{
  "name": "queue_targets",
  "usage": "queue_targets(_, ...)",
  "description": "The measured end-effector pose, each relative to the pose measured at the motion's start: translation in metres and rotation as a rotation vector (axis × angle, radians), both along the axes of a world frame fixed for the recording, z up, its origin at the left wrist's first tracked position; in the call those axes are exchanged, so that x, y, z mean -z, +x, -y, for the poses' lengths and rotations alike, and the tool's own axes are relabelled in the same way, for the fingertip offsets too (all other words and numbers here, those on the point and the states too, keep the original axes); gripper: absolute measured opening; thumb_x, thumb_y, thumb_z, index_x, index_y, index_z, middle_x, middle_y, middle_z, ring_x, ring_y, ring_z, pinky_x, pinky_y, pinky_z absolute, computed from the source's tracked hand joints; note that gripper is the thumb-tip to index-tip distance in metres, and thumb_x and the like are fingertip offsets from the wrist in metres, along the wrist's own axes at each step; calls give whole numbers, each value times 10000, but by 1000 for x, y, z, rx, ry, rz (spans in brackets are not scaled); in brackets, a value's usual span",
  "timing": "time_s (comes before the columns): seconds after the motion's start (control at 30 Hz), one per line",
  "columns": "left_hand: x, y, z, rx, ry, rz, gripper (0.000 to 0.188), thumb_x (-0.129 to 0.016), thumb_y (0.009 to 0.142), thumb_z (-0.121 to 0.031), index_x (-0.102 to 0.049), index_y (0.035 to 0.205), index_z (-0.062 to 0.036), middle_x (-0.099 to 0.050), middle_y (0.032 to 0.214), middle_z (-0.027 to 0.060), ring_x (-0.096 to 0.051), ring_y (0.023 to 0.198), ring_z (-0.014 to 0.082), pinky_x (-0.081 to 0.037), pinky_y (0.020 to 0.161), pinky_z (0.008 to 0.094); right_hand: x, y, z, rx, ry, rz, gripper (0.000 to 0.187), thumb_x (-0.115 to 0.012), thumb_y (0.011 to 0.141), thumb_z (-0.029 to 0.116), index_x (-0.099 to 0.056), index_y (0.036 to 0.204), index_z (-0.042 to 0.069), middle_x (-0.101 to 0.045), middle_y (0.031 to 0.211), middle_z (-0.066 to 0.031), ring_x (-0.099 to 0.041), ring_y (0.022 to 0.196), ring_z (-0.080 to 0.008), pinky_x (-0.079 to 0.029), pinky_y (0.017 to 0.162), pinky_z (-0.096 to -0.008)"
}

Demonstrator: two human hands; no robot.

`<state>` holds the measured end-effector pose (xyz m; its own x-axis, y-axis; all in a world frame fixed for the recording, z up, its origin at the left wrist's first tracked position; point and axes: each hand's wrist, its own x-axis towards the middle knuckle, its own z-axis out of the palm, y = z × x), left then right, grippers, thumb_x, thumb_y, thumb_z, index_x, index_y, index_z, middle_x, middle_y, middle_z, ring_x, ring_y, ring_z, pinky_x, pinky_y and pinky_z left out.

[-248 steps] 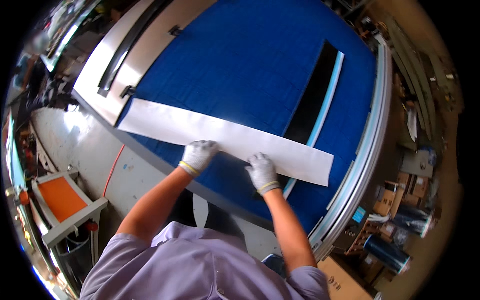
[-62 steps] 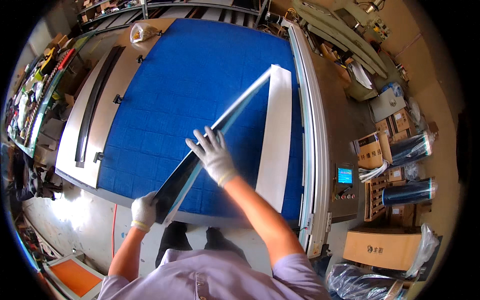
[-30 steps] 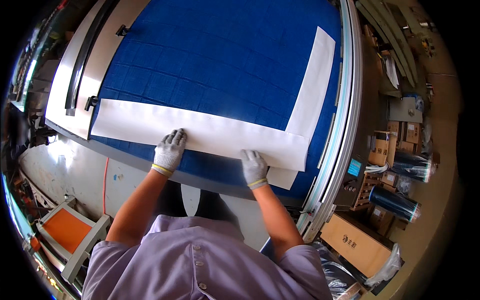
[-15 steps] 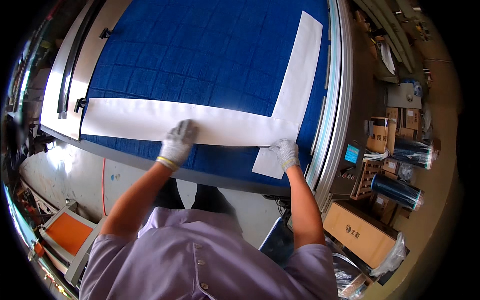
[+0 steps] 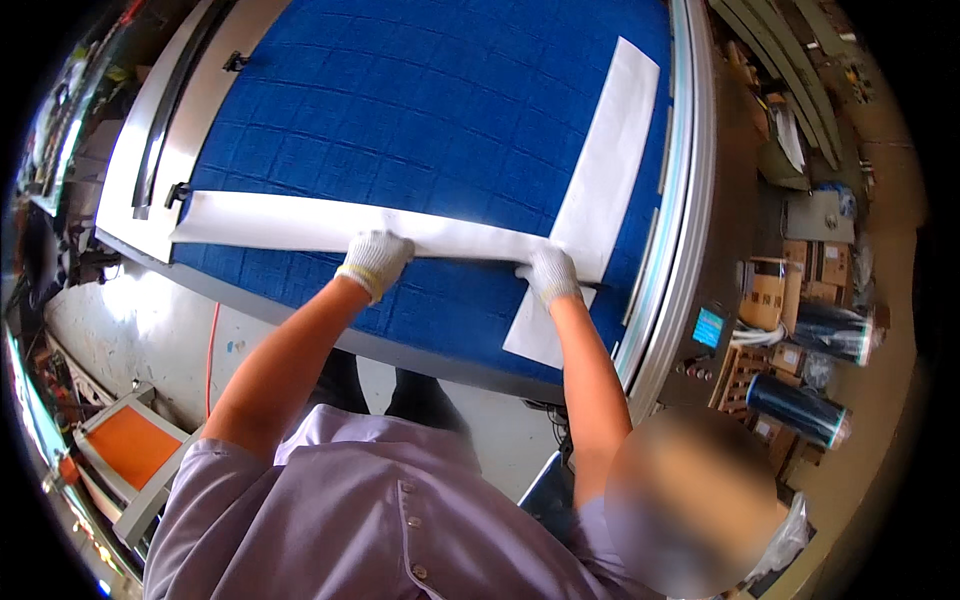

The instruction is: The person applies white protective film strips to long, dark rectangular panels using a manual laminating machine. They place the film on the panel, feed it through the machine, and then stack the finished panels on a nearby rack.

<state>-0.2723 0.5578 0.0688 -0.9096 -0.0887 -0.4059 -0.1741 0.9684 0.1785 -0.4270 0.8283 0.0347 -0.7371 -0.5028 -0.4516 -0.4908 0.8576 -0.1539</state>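
A long white strip, seemingly paper or thin sheet (image 5: 290,222), runs sideways across the blue bed of a large machine table (image 5: 340,110). My left hand (image 5: 378,262), in a white knit glove, has its fingers curled over the strip's near edge around its middle. Gloved as well, my right hand (image 5: 550,276) grips the same edge near the strip's right end. That near edge is raised a little, with a dark shadow beneath it. A second white strip (image 5: 612,150) lies at an angle on the right of the bed, passing under the first one's right end.
Black clamps (image 5: 178,193) sit along a pale metal plate at the bed's left. A silvery rail (image 5: 690,200) borders the right side, with a small lit screen (image 5: 708,327) beyond it. Cardboard boxes (image 5: 768,290) and dark wrapped rolls (image 5: 797,408) stand farther right.
My left hand has gone from lying flat on the strip to gripping its near edge. My right hand has shifted slightly left and away from me, and the near edge has risen.
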Motion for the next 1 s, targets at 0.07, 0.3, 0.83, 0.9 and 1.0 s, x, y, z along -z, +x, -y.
queue_targets(0.07, 22, 33, 15, 33, -74, -52, 238, -541, 928, -106, -688, 1116, -105, -725, 1087, 94, -725, 922, 276, -586, 783, 394, 19, 15, -30, -139, -130, -10, 233, -631, 844, 188, -758, 1008, 81, -710, 1056, -174, -675, 984, -346, -530, 880, -427)
queue_targets(0.3, 39, 168, 156, -96, -157, -250, 334, -512, 890, -88, -671, 1183, -113, -649, 1308, 96, -681, 1068, 243, -538, 928, 361, 38, 63, -98, 353, -413, -4, 306, -591, 956, 236, -696, 1201, 86, -662, 1274, -125, -638, 1144, -290, -494, 969, -349)
queue_targets(0.83, 63, 156, 109, 48, 25, -632, 241, -602, 804, -124, -645, 1019, -26, -673, 1162, 164, -695, 988, 295, -577, 827, 400, 35, 217, 201, -391, -453, -341, 151, -612, 868, 162, -647, 967, 54, -603, 920, -145, -612, 895, -340, -526, 787, -470)
queue_targets(0.9, 61, 157, 123, 17, 57, -517, 217, -592, 824, -124, -639, 1017, -37, -691, 1142, 132, -705, 984, 280, -576, 830, 392, 13, 206, 189, -377, -462, -294, 239, -682, 826, 165, -662, 1037, 54, -609, 1003, -121, -589, 957, -330, -509, 838, -438)
queue_targets(1.0, 45, 145, 138, 6, 122, -406, 194, -591, 846, -126, -634, 1020, -51, -707, 1123, 113, -714, 973, 276, -576, 836, 387, 19, 186, 186, -295, -444, -318, 58, -636, 827, 124, -655, 875, 98, -614, 887, -112, -627, 858, -314, -536, 728, -420)
